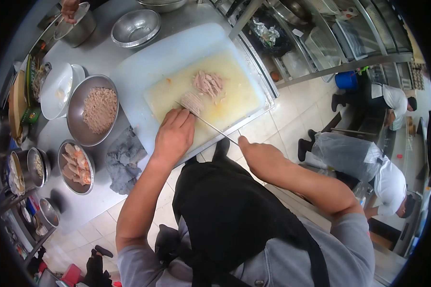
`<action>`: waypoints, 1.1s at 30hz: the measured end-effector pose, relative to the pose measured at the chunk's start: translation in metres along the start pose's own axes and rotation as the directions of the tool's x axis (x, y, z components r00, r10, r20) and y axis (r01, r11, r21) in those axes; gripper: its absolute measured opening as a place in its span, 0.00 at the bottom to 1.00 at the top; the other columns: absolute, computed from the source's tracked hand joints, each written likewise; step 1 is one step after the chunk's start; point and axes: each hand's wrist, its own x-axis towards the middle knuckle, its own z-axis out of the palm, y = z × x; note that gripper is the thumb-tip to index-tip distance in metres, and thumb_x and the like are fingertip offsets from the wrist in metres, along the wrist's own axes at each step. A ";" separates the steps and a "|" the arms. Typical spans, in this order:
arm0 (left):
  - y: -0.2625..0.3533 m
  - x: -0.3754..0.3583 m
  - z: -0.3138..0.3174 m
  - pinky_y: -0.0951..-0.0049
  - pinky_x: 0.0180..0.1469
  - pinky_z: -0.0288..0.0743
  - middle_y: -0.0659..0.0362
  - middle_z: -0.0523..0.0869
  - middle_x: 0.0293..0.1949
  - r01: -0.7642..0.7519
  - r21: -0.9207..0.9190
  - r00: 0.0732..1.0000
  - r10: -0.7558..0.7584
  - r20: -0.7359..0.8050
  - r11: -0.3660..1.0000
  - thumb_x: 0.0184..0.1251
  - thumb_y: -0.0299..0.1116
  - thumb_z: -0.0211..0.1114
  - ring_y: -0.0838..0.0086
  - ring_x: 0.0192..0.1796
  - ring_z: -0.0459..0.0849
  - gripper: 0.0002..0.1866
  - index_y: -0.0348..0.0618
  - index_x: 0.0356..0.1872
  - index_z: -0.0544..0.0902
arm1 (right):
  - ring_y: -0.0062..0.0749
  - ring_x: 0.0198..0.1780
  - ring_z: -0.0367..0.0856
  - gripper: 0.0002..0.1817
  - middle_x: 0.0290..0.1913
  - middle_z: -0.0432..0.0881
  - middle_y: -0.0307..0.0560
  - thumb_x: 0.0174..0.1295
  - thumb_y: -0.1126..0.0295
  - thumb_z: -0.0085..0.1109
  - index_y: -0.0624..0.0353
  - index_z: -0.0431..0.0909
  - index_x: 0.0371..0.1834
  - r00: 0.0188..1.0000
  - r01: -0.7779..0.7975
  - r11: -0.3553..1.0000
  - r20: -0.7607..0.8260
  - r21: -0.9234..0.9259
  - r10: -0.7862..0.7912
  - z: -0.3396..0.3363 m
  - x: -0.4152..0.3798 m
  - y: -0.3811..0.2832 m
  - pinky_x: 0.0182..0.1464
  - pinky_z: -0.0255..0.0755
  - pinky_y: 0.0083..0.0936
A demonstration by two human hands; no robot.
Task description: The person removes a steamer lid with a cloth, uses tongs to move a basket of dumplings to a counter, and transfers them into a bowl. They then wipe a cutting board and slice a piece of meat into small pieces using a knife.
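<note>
My right hand [259,157] is closed round the handle of a long knife [214,127]. The blade reaches left to a piece of pale cooked meat [192,103] on the yellowed cutting board [165,98]. My left hand [176,131] presses on the near side of that piece with its fingers bent together, close to the blade's tip. Farther up the board lies a small pile of sliced meat [208,83]. A steel bowl of minced meat [100,110] and a bowl of larger meat pieces [76,164] stand to the left.
A grey cloth [123,160] lies beside the board. Empty steel bowls [136,27] sit beyond it. At the upper left, another person's hand [70,9] is over a pot [76,31]. Two people in white shirts [390,184] work at the right, near a blue bucket [346,81].
</note>
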 end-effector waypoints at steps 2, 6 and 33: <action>-0.001 -0.001 0.002 0.55 0.63 0.77 0.50 0.83 0.50 -0.003 -0.014 1.000 0.003 -0.016 1.000 0.59 0.23 0.66 0.54 0.54 0.81 0.11 0.36 0.44 0.83 | 0.66 0.38 0.84 0.19 0.32 0.84 0.67 0.58 0.82 0.52 0.70 0.64 0.53 0.989 0.098 0.995 -0.113 0.009 -0.096 0.021 0.024 0.005 0.40 0.77 0.55; 0.004 0.000 -0.001 0.55 0.64 0.76 0.50 0.83 0.49 0.018 -0.006 0.999 -0.018 -0.028 1.000 0.59 0.22 0.66 0.55 0.55 0.81 0.11 0.36 0.43 0.83 | 0.67 0.36 0.84 0.24 0.30 0.83 0.66 0.57 0.83 0.52 0.72 0.62 0.59 0.962 0.189 0.982 -0.199 -0.011 -0.187 0.010 0.026 0.002 0.38 0.76 0.55; 0.004 -0.008 0.009 0.56 0.62 0.80 0.51 0.86 0.43 0.042 -0.018 0.989 -0.044 -0.141 0.999 0.56 0.20 0.69 0.55 0.52 0.85 0.07 0.35 0.36 0.83 | 0.65 0.40 0.86 0.17 0.35 0.85 0.66 0.59 0.81 0.55 0.67 0.66 0.52 1.000 0.020 1.000 0.020 -0.016 -0.020 0.003 0.003 0.001 0.42 0.79 0.53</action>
